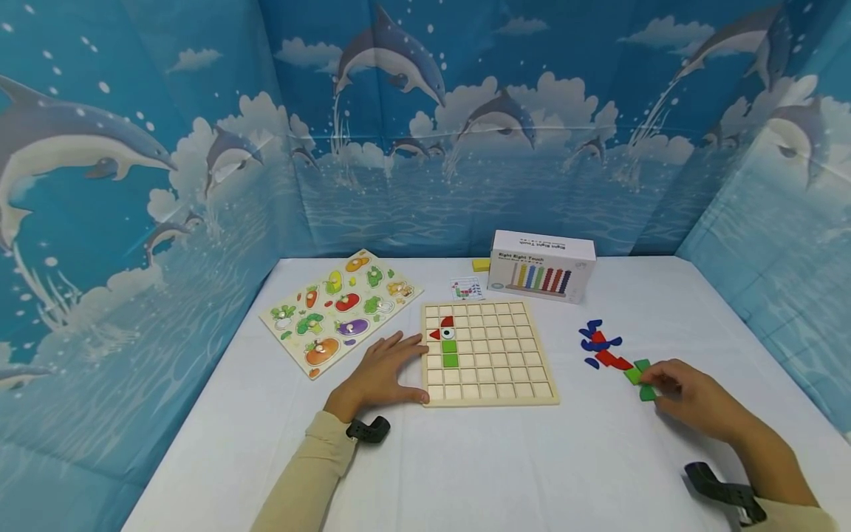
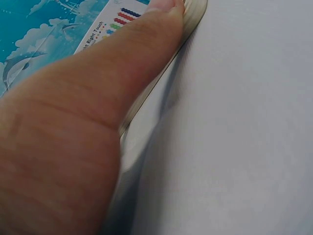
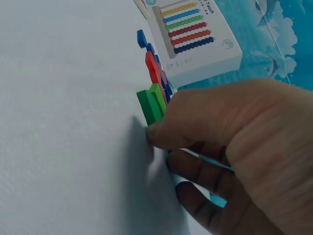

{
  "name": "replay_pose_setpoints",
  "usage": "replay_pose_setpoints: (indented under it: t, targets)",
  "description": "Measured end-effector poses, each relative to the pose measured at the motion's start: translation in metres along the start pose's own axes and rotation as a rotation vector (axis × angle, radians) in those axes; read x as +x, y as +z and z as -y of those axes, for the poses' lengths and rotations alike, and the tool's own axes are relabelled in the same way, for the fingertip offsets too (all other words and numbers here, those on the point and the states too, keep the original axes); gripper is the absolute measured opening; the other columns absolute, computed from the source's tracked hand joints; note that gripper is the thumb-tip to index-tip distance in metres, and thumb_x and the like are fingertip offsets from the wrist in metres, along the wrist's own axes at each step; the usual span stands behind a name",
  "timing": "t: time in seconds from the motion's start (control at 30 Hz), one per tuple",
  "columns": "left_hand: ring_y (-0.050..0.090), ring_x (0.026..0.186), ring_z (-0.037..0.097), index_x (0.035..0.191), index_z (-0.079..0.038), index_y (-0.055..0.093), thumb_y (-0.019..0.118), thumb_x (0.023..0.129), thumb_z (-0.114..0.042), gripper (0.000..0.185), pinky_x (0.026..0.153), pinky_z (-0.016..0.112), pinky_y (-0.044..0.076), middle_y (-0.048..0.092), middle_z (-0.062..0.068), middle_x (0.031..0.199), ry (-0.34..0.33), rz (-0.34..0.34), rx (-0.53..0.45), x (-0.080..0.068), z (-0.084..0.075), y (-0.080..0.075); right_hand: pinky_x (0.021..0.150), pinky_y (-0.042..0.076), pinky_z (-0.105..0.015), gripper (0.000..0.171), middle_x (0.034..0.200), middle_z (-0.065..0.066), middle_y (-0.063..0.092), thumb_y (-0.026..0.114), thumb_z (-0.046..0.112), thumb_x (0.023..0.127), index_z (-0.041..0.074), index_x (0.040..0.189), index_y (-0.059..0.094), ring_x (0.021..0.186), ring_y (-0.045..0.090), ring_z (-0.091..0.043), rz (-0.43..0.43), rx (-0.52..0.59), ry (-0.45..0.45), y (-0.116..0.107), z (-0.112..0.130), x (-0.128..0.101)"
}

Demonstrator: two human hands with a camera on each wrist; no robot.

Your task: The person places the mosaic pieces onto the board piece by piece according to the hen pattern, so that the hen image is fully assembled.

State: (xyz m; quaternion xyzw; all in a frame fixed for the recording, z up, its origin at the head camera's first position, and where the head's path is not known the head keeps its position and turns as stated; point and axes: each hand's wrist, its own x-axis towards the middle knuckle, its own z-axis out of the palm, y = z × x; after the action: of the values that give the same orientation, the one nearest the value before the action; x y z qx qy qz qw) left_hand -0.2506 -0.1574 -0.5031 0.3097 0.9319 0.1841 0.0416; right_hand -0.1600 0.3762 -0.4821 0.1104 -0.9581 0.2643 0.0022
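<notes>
The left hand (image 1: 382,372) rests at the left side of a wooden grid board (image 1: 492,400), fingers spread and extended. Its thumb (image 2: 146,39) touches the board's near left corner; the fingertips lie at the left edge. On the grid sit a red quarter-round piece (image 1: 448,321), a red triangle (image 1: 435,335), a white eye tile (image 1: 448,333) and two light green squares (image 1: 450,353). Over on the right, the right hand (image 1: 691,395) pinches a dark green piece (image 3: 148,107) between thumb and forefinger, the forefinger hidden in the right wrist view. Another dark green piece (image 1: 642,365) and a light green square (image 1: 632,376) lie alongside.
Red pieces (image 1: 606,357) and several blue pieces (image 1: 595,345) lie loose beyond the right hand. A vegetable puzzle board (image 1: 299,355) lies back left. Behind the grid are a pattern card (image 1: 467,288), a yellow block (image 1: 481,264) and a white toy box (image 1: 541,266). Dolphin-print cloth surrounds the table.
</notes>
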Motion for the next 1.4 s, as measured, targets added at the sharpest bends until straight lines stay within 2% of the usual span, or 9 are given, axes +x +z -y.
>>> replay_pose_setpoints:
  t: [0.17,0.37,0.57,0.67,0.9,1.13,1.4]
  targets:
    - [0.013,0.153,0.028,0.153,-0.028,0.045,0.067,0.075,-0.08,0.096,0.119,0.053,0.013,0.027,-0.008,0.165,0.002,-0.001,-0.013,-0.0003,-0.0006,-0.002,0.069,0.052,-0.019,0.032,0.1,-0.007,0.063,0.08,0.001,0.08,-0.001,0.108,0.065,0.091,0.058,-0.028,0.025,-0.021,0.097,-0.0052,0.0015,0.0023]
    - [0.011,0.154,0.025,0.154,-0.03,0.044,0.066,0.075,-0.081,0.097,0.12,0.051,0.012,0.025,-0.01,0.165,-0.011,0.004,0.004,0.0004,0.0002,-0.0021,0.076,0.059,-0.033,0.028,0.104,-0.007,0.065,0.076,-0.001,0.083,0.004,0.109,0.068,0.096,0.061,-0.03,0.06,0.016,0.07,-0.0043,0.004,0.0014]
    - [0.012,0.153,0.026,0.154,-0.029,0.044,0.067,0.075,-0.08,0.097,0.12,0.051,0.013,0.026,-0.009,0.165,-0.008,-0.002,0.005,0.0005,0.0003,-0.0021,0.069,0.052,-0.019,0.034,0.096,-0.003,0.062,0.084,0.014,0.082,0.003,0.107,0.065,0.09,0.056,-0.024,0.064,0.016,0.102,-0.0039,0.0059,0.0014]
    - [0.012,0.153,0.026,0.154,-0.029,0.044,0.067,0.075,-0.08,0.097,0.12,0.051,0.013,0.026,-0.009,0.165,-0.006,-0.002,0.005,0.0006,0.0004,-0.0021,0.067,0.05,-0.018,0.036,0.093,-0.003,0.06,0.087,0.02,0.08,0.004,0.103,0.064,0.089,0.054,-0.024,0.068,-0.001,0.127,-0.0044,0.0051,0.0025]
    - [0.013,0.153,0.027,0.154,-0.029,0.044,0.066,0.075,-0.081,0.097,0.12,0.052,0.013,0.026,-0.009,0.165,-0.007,0.001,0.0,0.0006,0.0012,-0.0008,0.071,0.053,-0.019,0.036,0.097,-0.003,0.062,0.087,0.014,0.08,0.003,0.109,0.068,0.091,0.058,-0.025,0.061,-0.031,0.092,-0.0032,0.0031,0.0025]
    - [0.013,0.153,0.027,0.154,-0.029,0.045,0.067,0.075,-0.08,0.096,0.12,0.053,0.013,0.027,-0.008,0.165,-0.003,0.003,-0.013,0.0007,-0.0001,0.0,0.072,0.055,-0.025,0.034,0.098,-0.004,0.063,0.086,0.012,0.08,0.002,0.106,0.066,0.092,0.057,-0.026,0.074,-0.026,0.122,-0.0052,0.0028,0.0029]
    - [0.012,0.153,0.027,0.154,-0.029,0.044,0.066,0.075,-0.081,0.097,0.12,0.052,0.013,0.026,-0.008,0.165,-0.008,0.009,0.003,0.0003,-0.0004,-0.0003,0.068,0.052,-0.019,0.03,0.094,-0.002,0.062,0.086,0.01,0.078,0.005,0.101,0.066,0.089,0.057,-0.024,0.058,-0.037,0.105,-0.0013,0.0034,0.0041]
